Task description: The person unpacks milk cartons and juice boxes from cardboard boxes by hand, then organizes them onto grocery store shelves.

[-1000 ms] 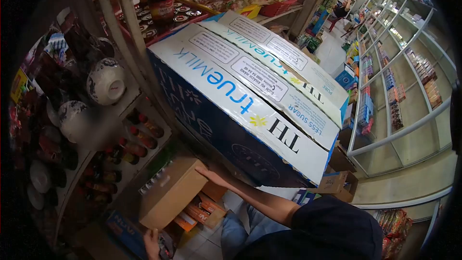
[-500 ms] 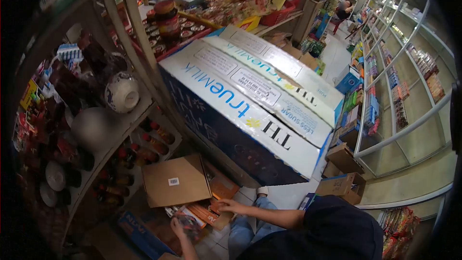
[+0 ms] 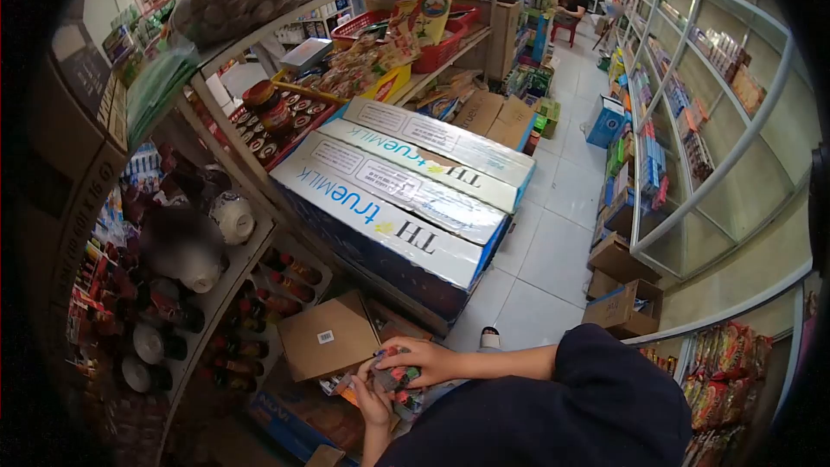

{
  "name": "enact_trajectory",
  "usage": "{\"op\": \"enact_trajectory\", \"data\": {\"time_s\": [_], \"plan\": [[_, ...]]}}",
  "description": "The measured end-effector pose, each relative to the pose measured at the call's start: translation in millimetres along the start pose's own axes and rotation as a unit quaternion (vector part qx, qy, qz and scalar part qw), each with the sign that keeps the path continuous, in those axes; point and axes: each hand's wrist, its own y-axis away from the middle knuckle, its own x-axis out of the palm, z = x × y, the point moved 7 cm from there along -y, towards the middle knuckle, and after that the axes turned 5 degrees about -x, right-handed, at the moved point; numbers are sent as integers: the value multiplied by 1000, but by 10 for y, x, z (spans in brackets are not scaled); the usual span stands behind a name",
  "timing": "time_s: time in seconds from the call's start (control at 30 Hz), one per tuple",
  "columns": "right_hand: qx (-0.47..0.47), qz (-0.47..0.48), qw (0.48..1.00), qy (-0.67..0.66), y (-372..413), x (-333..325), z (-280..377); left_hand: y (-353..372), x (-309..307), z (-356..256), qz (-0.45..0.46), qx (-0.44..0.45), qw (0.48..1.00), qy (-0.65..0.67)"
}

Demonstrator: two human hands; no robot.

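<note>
My right hand (image 3: 421, 360) is closed over a bunch of small colourful packets (image 3: 395, 374) in red, green and grey. Just below, my left hand (image 3: 373, 400) touches the same bunch from the other side, its fingers curled around the lower edge. What exactly the packets contain is too small to make out. Behind the hands sits a plain brown cardboard box (image 3: 327, 339) with a white barcode label. An open blue NUVI carton (image 3: 290, 425) lies beneath, partly hidden by my hands and arms.
Large TH true MILK cartons (image 3: 380, 216) stand ahead. At left, a shelf holds bottles (image 3: 281, 281) and white bowls (image 3: 233, 218). Glass-fronted shelving (image 3: 726, 147) lines the right, above open cardboard boxes (image 3: 624, 304). A person (image 3: 573, 7) sits far down the tiled aisle (image 3: 540, 251).
My hands have come together on the packets; before, they were apart, with the left one holding something blurred. The view has tilted up and shows more of the aisle.
</note>
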Motion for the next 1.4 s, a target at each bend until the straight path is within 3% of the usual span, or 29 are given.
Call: {"op": "enact_trajectory", "data": {"time_s": [0.03,0.1,0.17,0.2,0.23,0.3,0.37,0.43,0.5,0.53,0.63,0.7,0.83,0.9,1.03,1.07,1.1,1.17,1.23,1.27,1.3,1.37,1.4], "plan": [[-3,-5,1000,2,-6,-143,112,-33,107,-140,5,1,1000,-4],[-118,-34,991,61,4,-550,475,-86,448,-508,34,95,959,-266],[-156,-130,973,110,90,-1108,599,-173,502,-570,-10,111,966,-232],[-166,-198,963,79,131,-1357,683,-198,568,-689,-19,178,949,-259],[-156,-236,958,54,150,-1506,794,-192,664,-780,-29,242,927,-286],[-188,-262,938,126,245,-1671,971,-223,873,-807,-48,269,920,-279],[-226,-317,915,106,342,-1945,1157,-241,1115,-835,-39,319,894,-313],[-236,-408,861,191,502,-2228,1174,-265,1455,-860,-40,338,886,-315],[-209,-463,802,313,603,-2538,1107,-288,1839,-813,13,367,849,-379],[-173,-472,802,322,647,-2611,891,-313,2049,-811,34,385,828,-407],[-123,-418,813,387,661,-2616,170,-463,2535,-722,76,368,787,-489],[-188,-477,799,313,835,-2503,-185,-615,2815,-663,103,351,771,-522],[-97,-487,827,264,1138,-2322,-551,-1056,3111,-351,166,269,721,-617],[-5,-489,840,236,1208,-2287,-737,-1281,3170,-116,205,267,634,-696],[-85,-465,841,263,880,-2607,-259,-1797,3113,143,265,193,531,-781],[-112,-483,834,240,915,-2591,-389,-1918,3133,131,260,195,533,-781],[-75,-538,808,229,1044,-2478,-537,-2049,3146,182,284,165,538,-776],[50,-549,802,229,1397,-2156,-1124,-2169,3212,192,311,141,539,-770],[100,-564,796,199,1396,-2217,-1065,-2243,3264,239,297,127,507,-799],[154,-572,789,161,1421,-2237,-1093,-2209,3306,243,302,149,546,-767],[84,-625,749,203,1377,-2299,-1115,-2201,3309,294,311,140,549,-763],[26,-607,759,233,1020,-2773,-554,-2225,3300,328,322,127,591,-728],[26,-609,757,235,1039,-2785,-596,-2254,3288,306,316,147,619,-703]]}}
